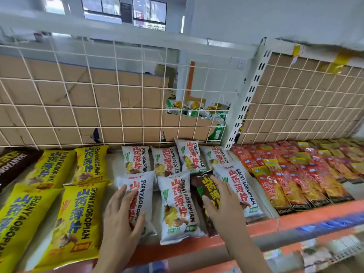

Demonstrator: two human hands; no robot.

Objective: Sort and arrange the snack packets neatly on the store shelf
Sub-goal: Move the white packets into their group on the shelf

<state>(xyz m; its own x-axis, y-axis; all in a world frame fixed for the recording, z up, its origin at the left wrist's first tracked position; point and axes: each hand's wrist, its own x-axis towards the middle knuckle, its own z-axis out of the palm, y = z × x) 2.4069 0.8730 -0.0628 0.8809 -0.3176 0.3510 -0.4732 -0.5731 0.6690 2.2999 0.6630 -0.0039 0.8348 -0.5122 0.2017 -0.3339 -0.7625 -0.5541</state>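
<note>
1. Shelf (262, 225): its orange front lip runs across my view; snack packets lie flat on the deck in colour groups, backed by a white wire grid (118, 91).
2. White packets (177, 203): two rows at centre — four at the back against the grid, three in front, all lengthwise.
3. Left hand (122, 213): I see it laid flat, fingers spread, on the front-left white packet (137, 186); it presses on the bag and does not clamp it.
4. Right hand (224, 205): fingers loosely spread and resting on a brown packet (204, 186) wedged between two front-row white packets; I cannot tell whether it grips it.
5. Yellow packets (78, 213): larger bags to the left, in two rows; another brown packet (13, 164) lies at the far left.
6. Red-and-yellow sachets (295, 174): overlapped in rows on the adjoining bay to the right.
7. Cardboard box (187, 123) behind the grid — it holds green and gold cans (197, 109).
</note>
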